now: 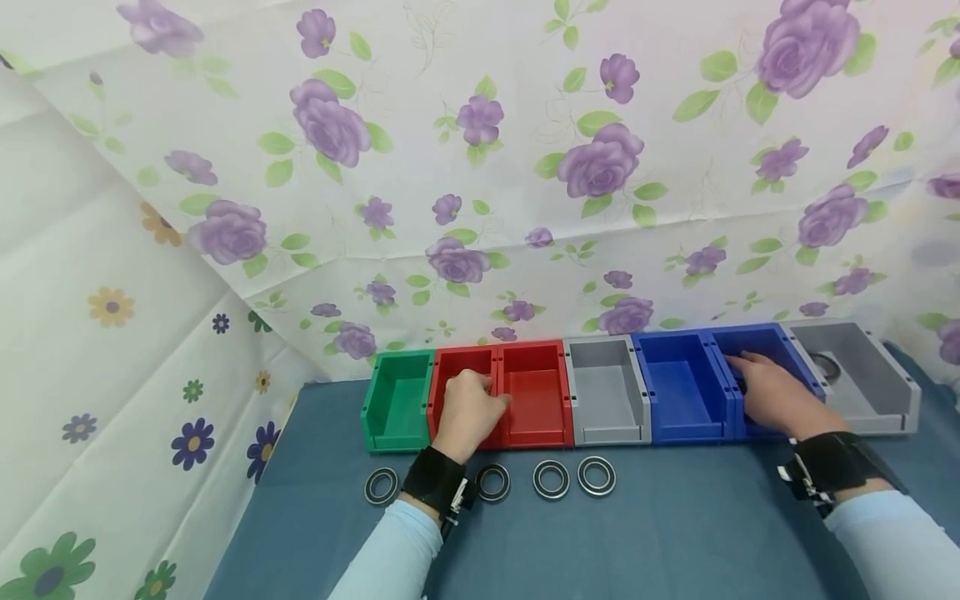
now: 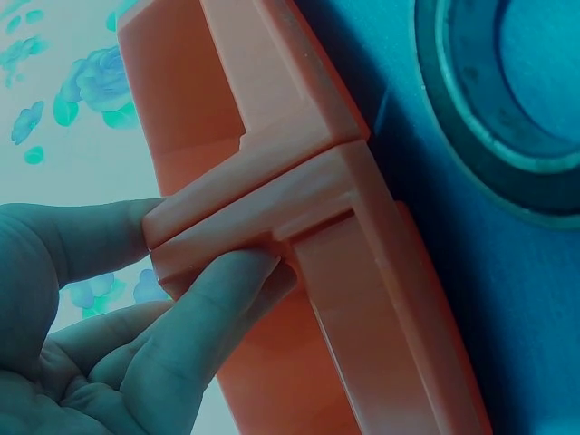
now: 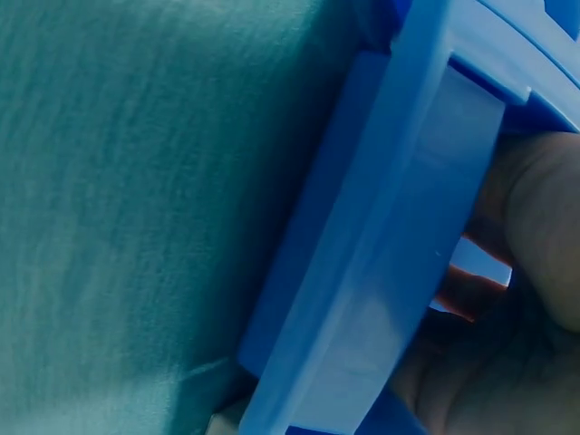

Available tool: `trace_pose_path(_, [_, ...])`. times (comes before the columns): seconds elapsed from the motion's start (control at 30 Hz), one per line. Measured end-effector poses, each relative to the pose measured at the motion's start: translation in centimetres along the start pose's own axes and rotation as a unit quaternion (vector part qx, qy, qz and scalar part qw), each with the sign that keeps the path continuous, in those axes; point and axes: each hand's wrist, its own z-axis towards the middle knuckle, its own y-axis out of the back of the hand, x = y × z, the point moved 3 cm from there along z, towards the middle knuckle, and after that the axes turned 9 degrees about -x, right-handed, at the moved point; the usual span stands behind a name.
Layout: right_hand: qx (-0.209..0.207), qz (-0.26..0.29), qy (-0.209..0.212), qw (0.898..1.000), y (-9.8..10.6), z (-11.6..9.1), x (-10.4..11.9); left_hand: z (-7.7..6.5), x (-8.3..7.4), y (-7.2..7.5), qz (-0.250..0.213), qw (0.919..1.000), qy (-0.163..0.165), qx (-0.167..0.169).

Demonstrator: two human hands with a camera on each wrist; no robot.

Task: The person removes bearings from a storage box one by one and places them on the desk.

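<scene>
My left hand (image 1: 470,408) is at the two red bins, the left red bin (image 1: 444,367) and the right red bin (image 1: 534,382). Its thumb and fingers pinch their adjoining walls (image 2: 263,195), seen close up in the left wrist view. My right hand (image 1: 787,396) reaches down into the right blue bin (image 1: 757,337). Its fingers (image 3: 467,294) bend inside, behind the bin's front lip (image 3: 399,263). A dark patch shows beside the fingertips in the head view; I cannot tell whether it is something held.
The bins join in one row, with a green bin (image 1: 399,396), a grey bin (image 1: 602,387), another blue bin (image 1: 678,392) and a right-end grey bin (image 1: 873,367) holding a ring bearing (image 1: 816,363). In front lie several bearings, including a leftmost bearing (image 1: 371,486) and a rightmost bearing (image 1: 611,475).
</scene>
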Motion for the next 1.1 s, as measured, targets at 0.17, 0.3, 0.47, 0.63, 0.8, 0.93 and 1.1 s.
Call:
trace_pose_path(0.17, [-0.01, -0.008, -0.004, 1.0, -0.01, -0.22, 0.13, 0.03, 0.01, 0.0, 0.003, 1.0, 0.001, -0.001])
trace_pose_path(0.3, [-0.018, -0.012, -0.011, 1.0, 0.11, -0.34, 0.32, 0.02, -0.04, 0.08, 0.006, 1.0, 0.002, -0.002])
trace_pose_path(0.47, [-0.025, -0.01, -0.018, 0.999, 0.26, -0.44, 0.48, 0.07, -0.09, 0.09, -0.005, 1.0, -0.002, 0.002])
trace_pose_path(0.63, [-0.025, -0.013, -0.016, 0.999, 0.37, -0.44, 0.49, 0.11, -0.08, 0.03, -0.002, 1.0, -0.004, 0.001])
trace_pose_path(0.8, [-0.023, -0.018, -0.006, 1.0, 0.38, -0.51, 0.56, 0.12, -0.06, -0.08, 0.004, 1.0, -0.004, -0.001])
trace_pose_path(0.93, [-0.02, -0.015, -0.009, 1.0, 0.37, -0.67, 0.61, 0.11, -0.02, -0.15, 0.004, 1.0, 0.0, 0.002])
trace_pose_path(1.1, [-0.019, -0.006, -0.024, 1.0, 0.39, -0.84, 0.53, 0.04, 0.0, -0.13, 0.001, 1.0, 0.003, 0.003])
